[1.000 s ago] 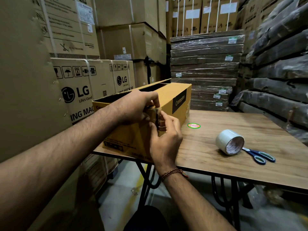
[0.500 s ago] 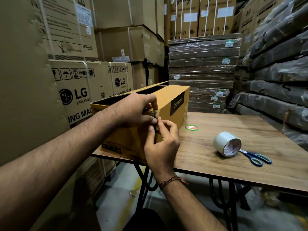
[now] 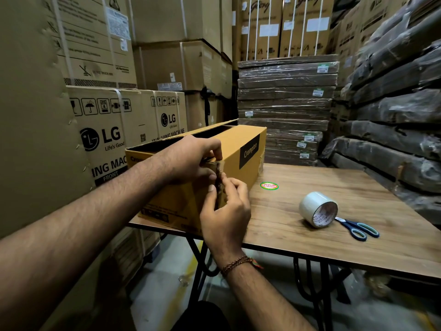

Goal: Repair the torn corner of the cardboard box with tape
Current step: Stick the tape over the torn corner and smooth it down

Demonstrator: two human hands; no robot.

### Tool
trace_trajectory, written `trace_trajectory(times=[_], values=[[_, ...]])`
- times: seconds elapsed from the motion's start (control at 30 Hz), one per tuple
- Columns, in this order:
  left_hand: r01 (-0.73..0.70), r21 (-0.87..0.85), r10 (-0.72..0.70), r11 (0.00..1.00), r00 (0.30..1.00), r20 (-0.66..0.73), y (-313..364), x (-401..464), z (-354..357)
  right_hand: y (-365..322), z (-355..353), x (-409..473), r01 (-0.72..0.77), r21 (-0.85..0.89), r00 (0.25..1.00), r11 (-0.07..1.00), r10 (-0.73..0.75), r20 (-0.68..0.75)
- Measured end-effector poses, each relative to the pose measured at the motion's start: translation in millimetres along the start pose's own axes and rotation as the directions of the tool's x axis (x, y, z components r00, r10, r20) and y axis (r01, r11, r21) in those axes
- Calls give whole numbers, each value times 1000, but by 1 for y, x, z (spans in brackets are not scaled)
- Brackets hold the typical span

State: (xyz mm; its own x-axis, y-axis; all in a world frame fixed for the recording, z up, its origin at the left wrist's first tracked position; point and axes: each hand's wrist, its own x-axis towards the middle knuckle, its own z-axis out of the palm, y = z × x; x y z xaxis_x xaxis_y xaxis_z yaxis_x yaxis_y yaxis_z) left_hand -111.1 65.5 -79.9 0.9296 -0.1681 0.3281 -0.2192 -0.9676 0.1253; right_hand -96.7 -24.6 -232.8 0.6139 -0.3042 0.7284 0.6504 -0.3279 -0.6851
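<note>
A long yellow-brown cardboard box (image 3: 238, 149) with an open top lies on the left end of the wooden table (image 3: 334, 235). Its near vertical corner (image 3: 220, 167) is torn and crumpled. My left hand (image 3: 191, 158) grips the top of that corner, fingers hooked over the box rim. My right hand (image 3: 225, 209) is just below it, thumb and fingertips pinching the torn corner edge. Whether a strip of tape lies under the fingers is hidden. A white tape roll (image 3: 318, 209) lies on its side on the table to the right, untouched.
Blue-handled scissors (image 3: 358, 229) lie right behind the tape roll. A round green and red sticker (image 3: 269, 185) is on the tabletop beside the box. Stacked LG cartons (image 3: 107, 130) stand close on the left; wrapped flat packs (image 3: 286, 91) and bundles wall the back and right.
My right hand has slid slightly along the torn corner, fingertips re-pinching the edge. My left hand stays clamped at the top of the corner. The tape roll and scissors have not moved.
</note>
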Motion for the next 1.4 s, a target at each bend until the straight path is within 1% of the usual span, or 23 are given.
trace_trajectory(times=[0.2,0.33,0.47,0.6,0.7,0.8,0.9,1.13,1.3,1.4], values=[[7,29,-7,1000,1000,2,-1,-1,0,6,-3,-2,-25,-68,999,997,26,25],[15,39,-16,999,1000,25,0,-1,0,8,-7,-3,-54,-60,998,997,55,16],[-4,26,4,1000,1000,-11,-1,-2,2,8,-5,1,-50,-82,998,995,53,32],[-2,10,2,1000,1000,-20,-2,-1,4,9,-4,3,-64,-93,998,994,65,11],[2,12,-2,1000,1000,-25,-3,-1,4,7,-7,4,-44,-73,999,996,46,19],[-5,19,5,1000,1000,-21,-4,-1,4,4,-7,9,4,-29,997,1000,-2,74],[-20,27,21,999,1000,-13,-6,-1,3,5,-4,14,11,1,994,1000,-11,108],[-74,72,78,995,996,-47,-12,-1,6,6,-9,11,44,4,985,999,-44,168],[-89,81,94,993,994,-55,-14,0,7,7,-10,9,35,29,985,999,-39,167],[-95,76,100,993,993,-59,-15,0,7,8,-8,10,21,59,995,998,-27,94]])
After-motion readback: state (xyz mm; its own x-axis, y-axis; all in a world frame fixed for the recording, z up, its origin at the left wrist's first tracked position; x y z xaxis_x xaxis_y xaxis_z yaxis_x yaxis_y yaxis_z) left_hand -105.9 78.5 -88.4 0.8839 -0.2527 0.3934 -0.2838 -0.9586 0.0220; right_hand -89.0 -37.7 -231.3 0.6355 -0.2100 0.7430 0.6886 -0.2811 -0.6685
